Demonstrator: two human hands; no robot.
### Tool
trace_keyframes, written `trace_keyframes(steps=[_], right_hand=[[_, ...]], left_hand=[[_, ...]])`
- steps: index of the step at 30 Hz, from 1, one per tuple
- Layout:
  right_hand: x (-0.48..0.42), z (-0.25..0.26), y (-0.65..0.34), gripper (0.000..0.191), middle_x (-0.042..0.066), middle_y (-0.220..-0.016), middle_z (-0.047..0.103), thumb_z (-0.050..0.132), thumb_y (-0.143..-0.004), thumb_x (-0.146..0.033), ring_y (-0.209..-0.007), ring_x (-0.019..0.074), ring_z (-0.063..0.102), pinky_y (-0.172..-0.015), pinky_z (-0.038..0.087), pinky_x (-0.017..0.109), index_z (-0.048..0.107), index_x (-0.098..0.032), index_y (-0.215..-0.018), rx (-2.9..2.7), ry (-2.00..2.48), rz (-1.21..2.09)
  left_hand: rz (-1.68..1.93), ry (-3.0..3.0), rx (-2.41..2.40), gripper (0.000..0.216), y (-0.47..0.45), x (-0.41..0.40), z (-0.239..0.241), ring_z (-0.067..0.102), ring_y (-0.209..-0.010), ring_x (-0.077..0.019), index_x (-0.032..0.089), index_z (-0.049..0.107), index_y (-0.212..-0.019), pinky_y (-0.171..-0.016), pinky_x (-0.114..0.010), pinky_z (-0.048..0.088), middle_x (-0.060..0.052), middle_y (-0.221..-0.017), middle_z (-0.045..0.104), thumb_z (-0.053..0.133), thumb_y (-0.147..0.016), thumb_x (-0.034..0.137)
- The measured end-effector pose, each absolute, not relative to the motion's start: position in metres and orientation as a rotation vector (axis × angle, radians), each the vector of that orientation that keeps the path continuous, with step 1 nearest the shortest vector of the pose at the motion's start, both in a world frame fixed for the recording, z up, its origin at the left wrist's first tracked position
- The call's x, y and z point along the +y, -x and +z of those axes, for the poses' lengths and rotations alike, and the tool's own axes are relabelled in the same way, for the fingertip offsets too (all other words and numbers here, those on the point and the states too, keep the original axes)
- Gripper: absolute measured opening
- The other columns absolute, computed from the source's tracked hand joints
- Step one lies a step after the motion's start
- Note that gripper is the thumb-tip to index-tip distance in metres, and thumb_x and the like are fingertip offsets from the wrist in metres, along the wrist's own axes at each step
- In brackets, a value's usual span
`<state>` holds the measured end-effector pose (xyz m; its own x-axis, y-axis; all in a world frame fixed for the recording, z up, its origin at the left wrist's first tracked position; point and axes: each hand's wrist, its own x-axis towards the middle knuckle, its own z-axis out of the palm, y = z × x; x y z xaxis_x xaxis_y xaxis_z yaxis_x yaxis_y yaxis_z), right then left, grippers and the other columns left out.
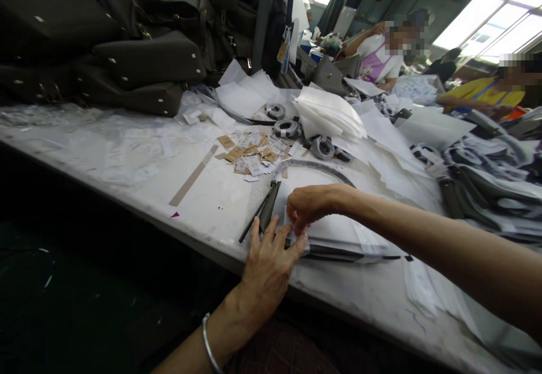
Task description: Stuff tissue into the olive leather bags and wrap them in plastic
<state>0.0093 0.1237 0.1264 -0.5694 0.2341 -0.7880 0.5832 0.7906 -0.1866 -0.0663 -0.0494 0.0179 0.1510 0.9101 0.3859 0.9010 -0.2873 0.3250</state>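
From here I see the bag (334, 254) lying flat at the near edge of the bench (228, 205), its dark olive edge showing under smooth white paper (339, 228) and a little shiny clear film. Its long axis runs roughly along that edge, the folded olive end pointing left; a film-wrapped strap (317, 164) arches off its far side.

The left hand (273, 255), a silver bangle (205, 334) at its wrist, lies over the bag's left end, fingers spread and gripping nothing. The right hand (311, 205) is curled down on the paper just beside it; whether its fingertips pinch anything I can't tell.

Beyond the bag is a loose heap of tan and white card tags (254, 159), their print too small to read. Left of the bag lies a straight brown strip (193, 176). Farther beyond come plastic-wrapped coils (287, 128) and curling white sheets (330, 111). Well to the bag's left, behind, rise piled dark bags (148, 58) with metal studs. Far beyond the bag, to the right, are a co-worker in a purple apron (375, 64) and another in a yellow top (483, 92).
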Motion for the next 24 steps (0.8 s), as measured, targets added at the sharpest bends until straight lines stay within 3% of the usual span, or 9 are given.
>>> trace_keyframes(steps=[4,10,15,20,24], right_hand=[[0.113,0.126,-0.005,0.022,0.004,-0.07,0.071,0.075,-0.072,-0.038,-0.064,0.0175,0.063,-0.059,0.038,0.027,0.077,-0.02,-0.082,2.349,-0.486,-0.186],[0.114,0.119,-0.004,0.03,0.006,-0.064,0.068,0.073,-0.079,-0.044,-0.069,0.0202,0.062,-0.075,0.036,0.035,0.071,-0.017,-0.066,2.53,-0.098,0.223],[0.142,0.115,-0.019,0.027,0.006,-0.083,0.069,0.056,-0.095,-0.038,-0.085,0.0212,0.057,-0.084,0.034,0.037,0.068,-0.018,-0.081,2.791,0.227,0.325],[0.15,0.126,-0.051,0.016,0.009,-0.097,0.068,0.059,-0.094,-0.03,-0.093,0.0235,0.056,-0.092,0.034,0.039,0.067,-0.017,-0.098,3.151,-0.33,0.346],[0.117,0.123,-0.082,0.023,0.007,-0.088,0.071,0.057,-0.095,-0.037,-0.084,0.0206,0.062,-0.085,0.041,0.036,0.071,-0.02,-0.09,3.332,-0.876,-0.126]], left_hand=[[0.756,-2.37,1.858,0.045,0.067,-0.049,0.019,0.046,-0.132,-0.0307,0.036,0.053,-0.134,-0.111,-0.064,0.03,-0.006,-0.128,0.061,0.049,-0.093,0.017],[0.731,-2.348,1.844,0.049,0.068,-0.049,0.018,0.044,-0.133,-0.0307,0.036,0.051,-0.135,-0.111,-0.065,0.03,-0.005,-0.128,0.06,0.05,-0.092,0.013],[0.709,-2.348,1.826,0.051,0.069,-0.048,0.019,0.044,-0.133,-0.0318,0.035,0.05,-0.135,-0.11,-0.067,0.029,-0.005,-0.129,0.058,0.049,-0.091,0.01],[0.722,-2.355,1.834,0.049,0.068,-0.049,0.018,0.042,-0.134,-0.0322,0.036,0.049,-0.135,-0.11,-0.067,0.03,-0.005,-0.131,0.058,0.049,-0.092,0.012],[0.732,-2.355,1.851,0.049,0.067,-0.049,0.017,0.043,-0.134,-0.0318,0.036,0.05,-0.134,-0.109,-0.067,0.031,-0.005,-0.13,0.058,0.049,-0.092,0.011]])
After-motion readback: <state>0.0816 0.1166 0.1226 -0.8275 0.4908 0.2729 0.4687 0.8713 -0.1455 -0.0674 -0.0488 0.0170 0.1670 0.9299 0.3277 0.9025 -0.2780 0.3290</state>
